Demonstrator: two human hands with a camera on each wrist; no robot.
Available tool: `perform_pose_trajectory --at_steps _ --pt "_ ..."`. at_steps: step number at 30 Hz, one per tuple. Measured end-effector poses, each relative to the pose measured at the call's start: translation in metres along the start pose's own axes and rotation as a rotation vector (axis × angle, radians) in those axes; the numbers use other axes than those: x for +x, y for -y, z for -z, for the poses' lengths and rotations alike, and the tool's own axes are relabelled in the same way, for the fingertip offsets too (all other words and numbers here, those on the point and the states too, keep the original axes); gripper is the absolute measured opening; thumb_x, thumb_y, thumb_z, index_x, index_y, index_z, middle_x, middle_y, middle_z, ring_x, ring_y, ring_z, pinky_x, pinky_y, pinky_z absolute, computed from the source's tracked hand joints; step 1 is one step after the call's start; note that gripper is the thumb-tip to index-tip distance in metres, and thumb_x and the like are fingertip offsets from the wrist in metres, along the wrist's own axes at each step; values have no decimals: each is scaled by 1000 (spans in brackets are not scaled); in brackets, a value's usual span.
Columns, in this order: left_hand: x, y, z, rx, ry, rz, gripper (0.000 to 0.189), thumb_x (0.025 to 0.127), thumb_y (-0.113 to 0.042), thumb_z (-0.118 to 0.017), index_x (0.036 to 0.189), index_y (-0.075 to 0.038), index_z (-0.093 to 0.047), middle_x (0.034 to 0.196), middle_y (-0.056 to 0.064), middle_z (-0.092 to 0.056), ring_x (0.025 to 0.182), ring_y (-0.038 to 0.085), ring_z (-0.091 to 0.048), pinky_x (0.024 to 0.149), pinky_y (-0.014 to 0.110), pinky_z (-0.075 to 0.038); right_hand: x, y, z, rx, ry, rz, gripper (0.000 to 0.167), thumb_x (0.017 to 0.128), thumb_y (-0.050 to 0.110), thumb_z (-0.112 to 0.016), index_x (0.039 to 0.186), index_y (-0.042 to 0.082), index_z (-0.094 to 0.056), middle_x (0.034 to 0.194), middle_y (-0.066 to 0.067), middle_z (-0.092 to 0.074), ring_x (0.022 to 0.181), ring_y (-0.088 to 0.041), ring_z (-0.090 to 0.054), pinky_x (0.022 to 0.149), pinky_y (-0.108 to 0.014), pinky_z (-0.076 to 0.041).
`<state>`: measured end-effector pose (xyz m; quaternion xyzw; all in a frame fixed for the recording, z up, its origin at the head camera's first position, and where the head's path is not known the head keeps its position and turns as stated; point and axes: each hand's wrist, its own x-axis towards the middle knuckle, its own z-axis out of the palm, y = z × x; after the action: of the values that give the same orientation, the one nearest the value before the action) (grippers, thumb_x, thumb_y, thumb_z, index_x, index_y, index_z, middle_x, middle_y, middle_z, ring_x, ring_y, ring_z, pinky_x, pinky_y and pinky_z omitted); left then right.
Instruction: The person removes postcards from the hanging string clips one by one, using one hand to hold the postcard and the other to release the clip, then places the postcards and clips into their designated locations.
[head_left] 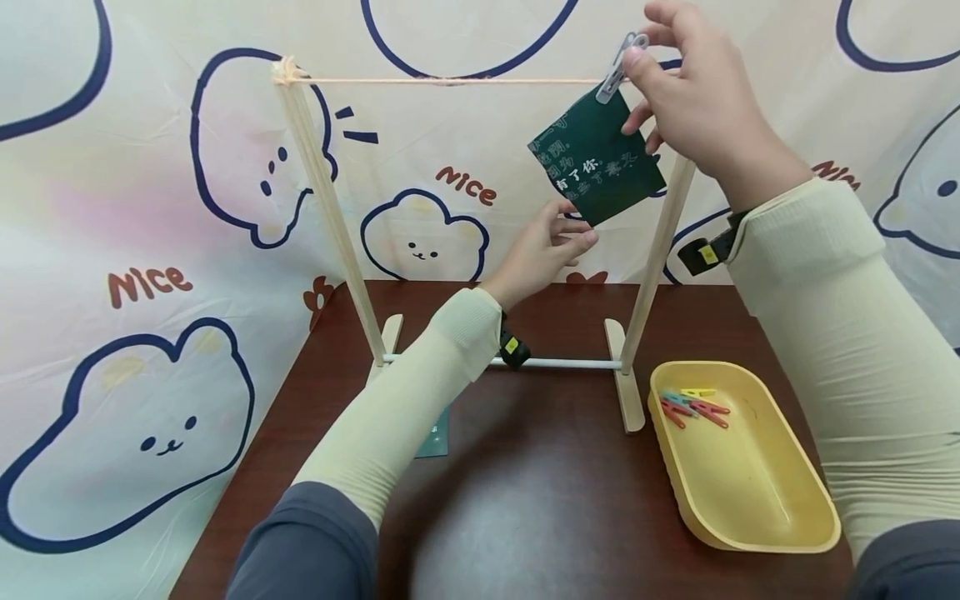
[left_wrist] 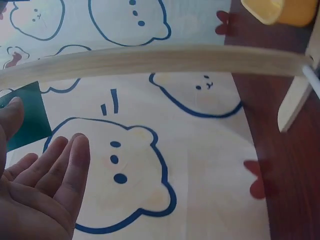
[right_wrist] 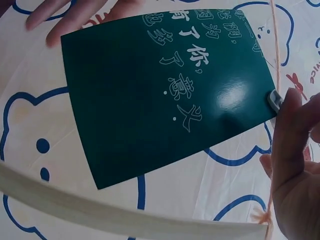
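Note:
A dark green card (head_left: 611,162) with white and outlined Chinese characters hangs tilted below the string (head_left: 450,81), near its right end. A grey clothespin (head_left: 613,73) grips the card's upper edge at the string. My right hand (head_left: 701,92) pinches the clothespin's handle end between thumb and fingers, its other fingers spread beside the card. Just below the card's lowest corner is my left hand (head_left: 543,250), fingers extended and apart. In the left wrist view its thumb overlaps the card (left_wrist: 32,120). The right wrist view shows the card's printed face (right_wrist: 150,100) slightly bowed.
The string spans two wooden posts (head_left: 330,208) on flat feet, joined low down by a white rod (head_left: 562,363). At right on the brown table (head_left: 540,500) sits a yellow tray (head_left: 750,475) with several coloured clothespins (head_left: 693,407). A teal card (head_left: 435,437) lies partly behind my left forearm.

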<state>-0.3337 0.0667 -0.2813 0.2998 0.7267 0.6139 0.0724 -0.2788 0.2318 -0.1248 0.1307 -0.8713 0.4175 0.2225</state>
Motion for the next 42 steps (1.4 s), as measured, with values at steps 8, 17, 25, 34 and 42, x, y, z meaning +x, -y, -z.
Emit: perform_pose_trajectory --at_steps 8,17,25,34,42 --pt "6 0 -11 -226 24 -18 50 92 -19 -67 137 -17 -46 120 7 -64 106 21 -64 82 31 -54 0 3 -2 81 41 -17 60 100 37 -47 154 23 -25 151 -2 -35 70 -15 -61 56 -16 -50" --pt "4 -7 -14 -216 -51 -10 41 92 -19 -66 132 -16 -53 114 1 -67 101 20 -64 83 30 -53 1 6 0 91 69 -17 59 100 38 -46 154 22 -27 147 -6 -36 68 -15 -59 56 -16 -50" --pt "3 -13 -11 -182 -101 7 35 93 -19 -66 126 -12 -58 107 5 -69 94 19 -64 80 29 -54 4 8 1 129 74 -29 58 99 36 -46 153 21 -30 125 -4 -42 65 -17 -55 55 -17 -50" --pt "5 -13 -13 -164 -102 5 37 94 -18 -64 130 -12 -58 107 4 -68 94 24 -63 78 29 -54 7 7 0 236 82 -7 50 97 33 -49 143 13 -44 112 -6 -46 60 -17 -50 53 -16 -49" --pt "7 -17 -12 -124 -102 -4 33 94 -19 -64 126 -11 -60 105 3 -68 90 18 -64 78 26 -54 10 7 1 294 -12 4 46 92 31 -57 134 12 -52 107 -6 -50 58 -16 -52 50 -15 -47"
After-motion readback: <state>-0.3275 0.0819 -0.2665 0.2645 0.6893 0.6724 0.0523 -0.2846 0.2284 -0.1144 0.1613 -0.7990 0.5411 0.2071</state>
